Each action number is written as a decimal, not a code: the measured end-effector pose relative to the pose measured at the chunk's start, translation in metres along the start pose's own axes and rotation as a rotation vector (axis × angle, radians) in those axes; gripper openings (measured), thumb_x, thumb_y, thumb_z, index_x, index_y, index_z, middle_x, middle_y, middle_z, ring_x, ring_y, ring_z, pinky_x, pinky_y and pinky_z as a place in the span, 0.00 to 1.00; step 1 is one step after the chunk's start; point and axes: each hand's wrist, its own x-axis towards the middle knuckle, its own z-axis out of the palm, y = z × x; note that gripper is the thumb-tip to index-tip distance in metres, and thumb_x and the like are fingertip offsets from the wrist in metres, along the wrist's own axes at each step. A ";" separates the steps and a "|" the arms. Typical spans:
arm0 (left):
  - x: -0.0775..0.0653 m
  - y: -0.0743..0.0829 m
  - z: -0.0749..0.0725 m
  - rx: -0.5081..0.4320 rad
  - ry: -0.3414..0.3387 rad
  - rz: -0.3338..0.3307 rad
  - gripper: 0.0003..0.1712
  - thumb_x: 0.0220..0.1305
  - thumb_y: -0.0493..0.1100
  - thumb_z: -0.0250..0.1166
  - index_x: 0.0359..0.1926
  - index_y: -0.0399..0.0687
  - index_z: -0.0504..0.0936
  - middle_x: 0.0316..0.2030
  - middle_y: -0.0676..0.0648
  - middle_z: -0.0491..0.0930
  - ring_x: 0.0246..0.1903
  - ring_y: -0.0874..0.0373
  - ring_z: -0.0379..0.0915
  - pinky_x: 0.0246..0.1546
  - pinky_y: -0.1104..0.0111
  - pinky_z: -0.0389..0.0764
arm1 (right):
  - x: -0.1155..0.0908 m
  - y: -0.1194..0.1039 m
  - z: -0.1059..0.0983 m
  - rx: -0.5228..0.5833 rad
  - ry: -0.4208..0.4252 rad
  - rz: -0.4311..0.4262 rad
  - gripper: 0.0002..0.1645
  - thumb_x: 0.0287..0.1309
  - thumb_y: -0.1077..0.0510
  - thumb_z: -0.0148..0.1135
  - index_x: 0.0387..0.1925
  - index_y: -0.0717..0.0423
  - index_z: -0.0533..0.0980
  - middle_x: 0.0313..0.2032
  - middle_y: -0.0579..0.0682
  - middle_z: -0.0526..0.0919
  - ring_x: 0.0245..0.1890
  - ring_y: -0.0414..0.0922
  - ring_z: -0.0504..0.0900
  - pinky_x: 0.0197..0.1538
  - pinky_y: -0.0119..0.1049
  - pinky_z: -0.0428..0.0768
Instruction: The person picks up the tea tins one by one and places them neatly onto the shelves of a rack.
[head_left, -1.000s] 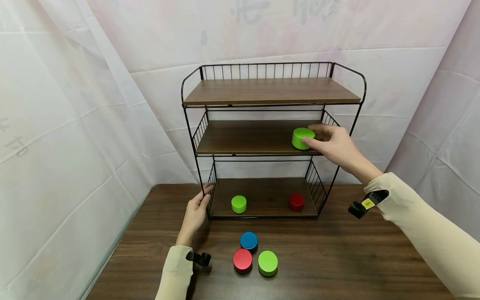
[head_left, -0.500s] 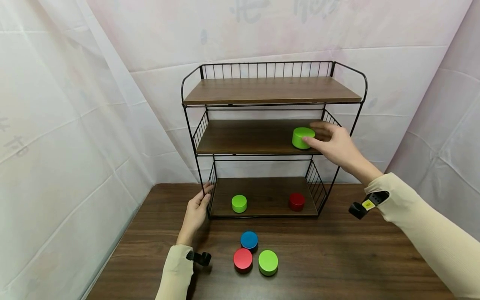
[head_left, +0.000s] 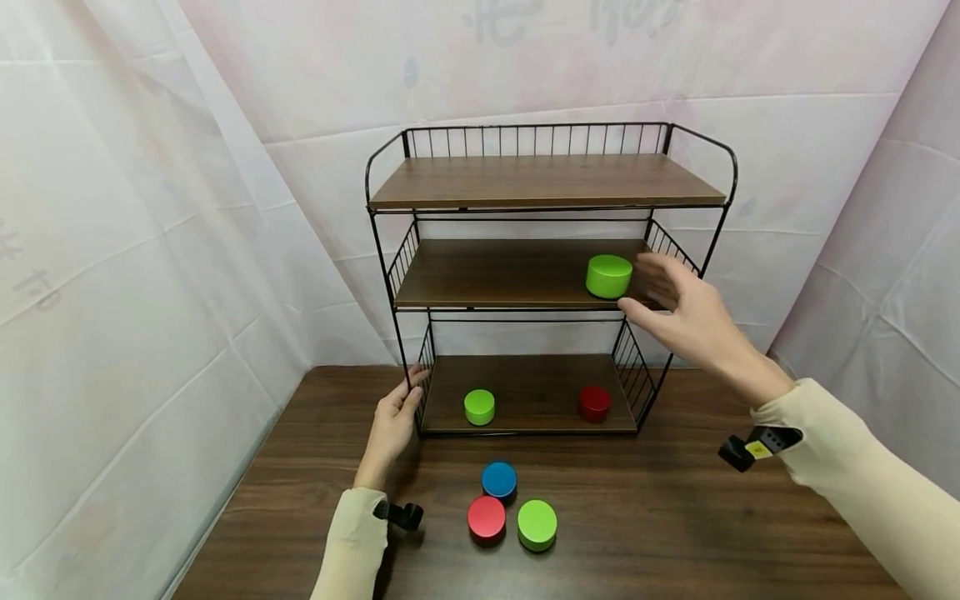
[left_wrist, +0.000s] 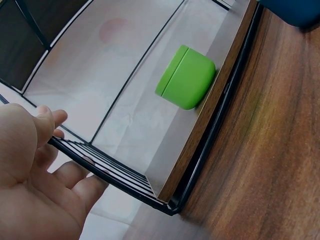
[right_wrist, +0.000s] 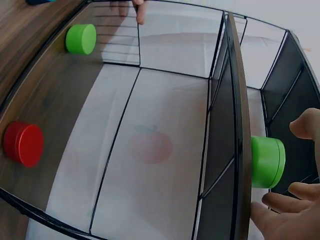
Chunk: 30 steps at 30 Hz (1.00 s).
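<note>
A small round green tin (head_left: 608, 277) stands near the right end of the middle shelf (head_left: 495, 271) of a three-tier wire-framed rack (head_left: 555, 200). Just right of that tin is my right hand (head_left: 690, 315), thumb and fingers spread and holding nothing. In the right wrist view a gap shows between the thumb and the tin (right_wrist: 268, 161). My left hand (head_left: 392, 421) grips the wire side of the rack at its lower left, thumb on one side of the frame and fingers on the other. On the bottom shelf (head_left: 532, 375) stand another green tin (head_left: 479, 407) and a dark red tin (head_left: 594, 403).
On the wooden table (head_left: 675, 517) before the rack stand a blue tin (head_left: 499, 480), a red tin (head_left: 487, 519) and a green tin (head_left: 537, 524), close together. The top shelf (head_left: 547, 179) has a wire rail. White cloth (head_left: 187, 250) hangs behind and at both sides.
My right hand has let go of the green tin on the middle shelf and drawn back to the right and slightly down. The left hand stays at the rack's side.
</note>
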 end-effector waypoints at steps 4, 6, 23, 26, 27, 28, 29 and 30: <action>0.000 -0.002 0.000 0.008 -0.003 0.025 0.22 0.82 0.40 0.51 0.70 0.39 0.75 0.76 0.38 0.64 0.76 0.43 0.59 0.70 0.44 0.67 | -0.013 0.002 0.001 -0.108 0.083 -0.147 0.38 0.64 0.54 0.71 0.71 0.58 0.68 0.67 0.58 0.76 0.66 0.58 0.76 0.65 0.55 0.76; 0.001 -0.002 0.001 0.010 -0.004 0.030 0.22 0.82 0.41 0.51 0.70 0.39 0.75 0.76 0.37 0.64 0.76 0.43 0.59 0.70 0.44 0.67 | -0.019 0.004 0.002 -0.171 0.133 -0.238 0.35 0.61 0.58 0.72 0.68 0.60 0.71 0.63 0.58 0.79 0.63 0.57 0.78 0.63 0.53 0.77; 0.002 -0.001 0.003 0.008 0.016 -0.003 0.21 0.81 0.34 0.49 0.68 0.36 0.76 0.76 0.38 0.63 0.77 0.41 0.57 0.71 0.44 0.64 | -0.059 0.015 0.006 -0.116 0.306 -0.455 0.25 0.50 0.71 0.71 0.53 0.62 0.82 0.45 0.53 0.88 0.45 0.33 0.80 0.50 0.17 0.76; 0.002 -0.002 0.001 0.012 0.016 -0.002 0.21 0.81 0.37 0.50 0.68 0.39 0.77 0.76 0.40 0.64 0.76 0.43 0.58 0.71 0.45 0.65 | -0.066 0.018 0.010 -0.123 0.302 -0.474 0.25 0.49 0.70 0.71 0.52 0.60 0.83 0.43 0.51 0.88 0.42 0.30 0.80 0.48 0.17 0.76; 0.002 -0.002 0.001 0.012 0.015 0.002 0.21 0.81 0.38 0.51 0.68 0.40 0.77 0.76 0.40 0.64 0.76 0.44 0.58 0.71 0.45 0.65 | -0.069 0.020 0.011 -0.121 0.298 -0.476 0.25 0.49 0.70 0.71 0.52 0.60 0.83 0.43 0.51 0.88 0.41 0.30 0.80 0.48 0.17 0.76; 0.002 -0.002 0.001 0.011 0.014 0.004 0.21 0.81 0.39 0.51 0.68 0.41 0.78 0.76 0.41 0.65 0.76 0.44 0.59 0.71 0.45 0.66 | -0.071 0.021 0.012 -0.116 0.296 -0.476 0.25 0.49 0.71 0.71 0.52 0.59 0.84 0.43 0.51 0.88 0.40 0.29 0.80 0.48 0.17 0.76; 0.002 -0.002 0.000 0.009 0.013 0.006 0.21 0.81 0.39 0.51 0.68 0.41 0.78 0.76 0.41 0.65 0.76 0.45 0.59 0.71 0.46 0.66 | -0.074 0.022 0.014 -0.112 0.296 -0.474 0.24 0.49 0.71 0.71 0.51 0.59 0.84 0.43 0.51 0.88 0.39 0.29 0.80 0.48 0.17 0.76; 0.001 -0.002 0.000 0.004 0.012 0.009 0.21 0.81 0.40 0.52 0.68 0.42 0.78 0.76 0.42 0.65 0.76 0.45 0.59 0.71 0.46 0.66 | -0.077 0.024 0.015 -0.105 0.298 -0.472 0.25 0.48 0.71 0.71 0.51 0.59 0.84 0.43 0.51 0.88 0.39 0.29 0.81 0.47 0.17 0.76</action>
